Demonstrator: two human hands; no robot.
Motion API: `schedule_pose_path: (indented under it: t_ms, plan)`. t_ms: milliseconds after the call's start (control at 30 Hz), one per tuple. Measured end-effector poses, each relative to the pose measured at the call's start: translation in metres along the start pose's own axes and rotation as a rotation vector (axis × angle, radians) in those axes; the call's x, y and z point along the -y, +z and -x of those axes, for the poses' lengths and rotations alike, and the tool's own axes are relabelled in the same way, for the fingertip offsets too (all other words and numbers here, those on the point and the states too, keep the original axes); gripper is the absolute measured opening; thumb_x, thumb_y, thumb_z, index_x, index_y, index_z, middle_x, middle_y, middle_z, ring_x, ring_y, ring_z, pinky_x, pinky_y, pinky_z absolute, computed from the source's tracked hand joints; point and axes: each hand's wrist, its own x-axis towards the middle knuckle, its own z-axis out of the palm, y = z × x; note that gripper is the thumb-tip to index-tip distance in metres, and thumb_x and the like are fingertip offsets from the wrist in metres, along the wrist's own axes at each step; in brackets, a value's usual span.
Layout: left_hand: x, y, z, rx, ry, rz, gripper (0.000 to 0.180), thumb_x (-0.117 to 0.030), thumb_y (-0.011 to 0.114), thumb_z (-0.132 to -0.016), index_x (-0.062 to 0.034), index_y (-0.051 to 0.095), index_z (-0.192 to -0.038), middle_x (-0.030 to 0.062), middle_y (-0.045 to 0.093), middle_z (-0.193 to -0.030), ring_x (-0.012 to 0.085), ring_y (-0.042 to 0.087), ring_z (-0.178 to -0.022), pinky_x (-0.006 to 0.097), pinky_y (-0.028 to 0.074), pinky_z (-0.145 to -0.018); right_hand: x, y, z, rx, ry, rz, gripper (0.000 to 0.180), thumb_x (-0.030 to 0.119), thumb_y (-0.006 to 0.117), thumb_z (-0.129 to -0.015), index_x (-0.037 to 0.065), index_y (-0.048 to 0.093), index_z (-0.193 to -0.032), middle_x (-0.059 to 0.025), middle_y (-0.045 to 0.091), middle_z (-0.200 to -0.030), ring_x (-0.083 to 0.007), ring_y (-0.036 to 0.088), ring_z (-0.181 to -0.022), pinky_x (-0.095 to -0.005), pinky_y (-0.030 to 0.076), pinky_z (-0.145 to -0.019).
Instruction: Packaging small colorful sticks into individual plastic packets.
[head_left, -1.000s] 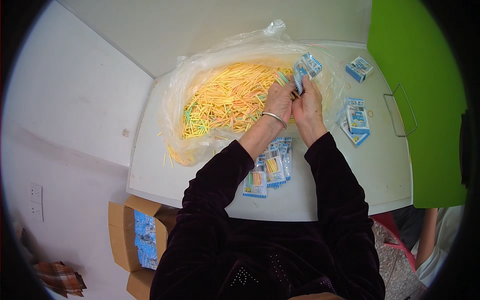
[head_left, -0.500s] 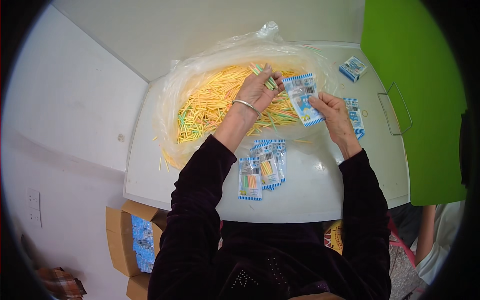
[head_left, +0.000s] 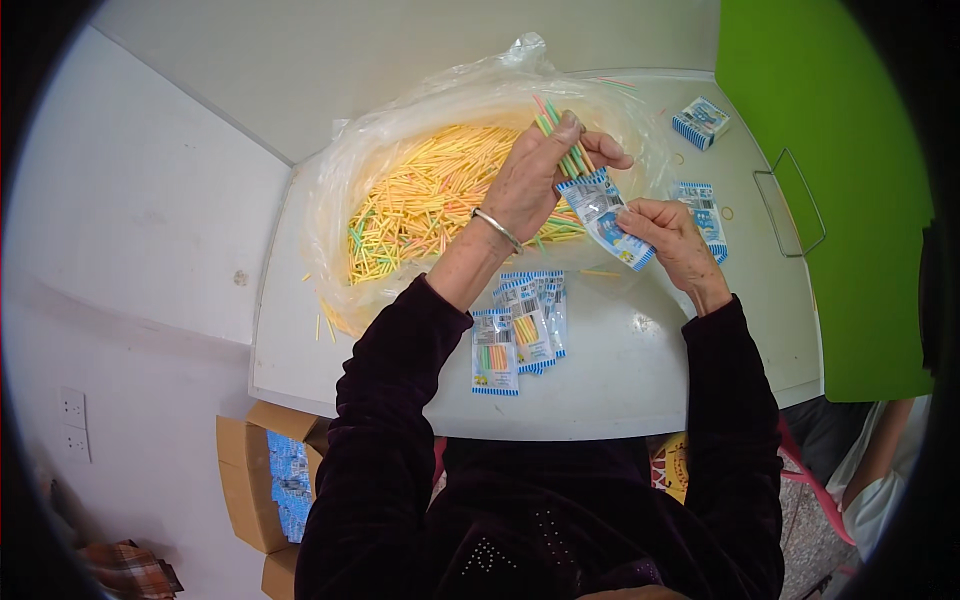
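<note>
Pastel sticks (head_left: 548, 122), upper centre of frame: I see the left hand (head_left: 530, 172) half-curled round them, right hand (head_left: 676, 238) pinching a blue packet (head_left: 602, 215).

The camera sits on the person's head and looks down from close by at the left hand (head_left: 522, 185) and right hand (head_left: 677, 238), with the dark top (head_left: 560, 520) at six o'clock.

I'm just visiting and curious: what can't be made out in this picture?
All in the head view:
- How many sticks the left hand holds: the hand covers some.
- The right side of the cardboard box: behind the left sleeve.
- Most of the other person: hidden by the green panel and the picture's edge.
- The packet pile's count: packets overlap.
</note>
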Motion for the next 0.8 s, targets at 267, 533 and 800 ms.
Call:
schedule_pose_path:
  t_ms: [267, 533, 800]
  plan:
    - [0.007, 0.001, 0.01, 0.079, -0.03, -0.232, 0.041, -0.041, 0.04, -0.095, -0.0038, 0.057, -0.086, 0.0071, 0.064, -0.093, 0.0101, 0.054, -0.08, 0.025, 0.045, -0.074, 0.002, 0.0, 0.003, 0.019, 0.014, -0.025, 0.024, 0.02, 0.061, -0.086, -0.001, 0.065, -0.095, 0.0013, 0.063, -0.081, -0.0024, 0.054, -0.075, -0.0176, 0.042, -0.069]
    - [0.004, -0.009, 0.018, 0.198, -0.035, -0.508, 0.049, -0.044, 0.038, -0.094, -0.007, 0.044, -0.125, 0.0077, 0.054, -0.119, 0.0138, 0.05, -0.103, 0.029, 0.039, -0.091, 0.001, 0.007, 0.005, -0.084, -0.025, 0.057, 0.019, 0.016, 0.06, -0.086, -0.002, 0.065, -0.089, 0.004, 0.059, -0.076, -0.0018, 0.05, -0.07, -0.0177, 0.04, -0.064]
    - [-0.007, -0.057, -0.017, -0.031, -0.188, -0.303, 0.044, -0.036, 0.049, -0.09, 0.0002, 0.051, -0.115, 0.0054, 0.06, -0.105, 0.0136, 0.055, -0.096, 0.03, 0.043, -0.083, -0.001, -0.01, 0.002, -0.214, -0.205, 0.166, 0.021, 0.014, 0.057, -0.087, -0.003, 0.064, -0.098, 0.0033, 0.059, -0.077, -0.0023, 0.049, -0.071, -0.0175, 0.039, -0.065]
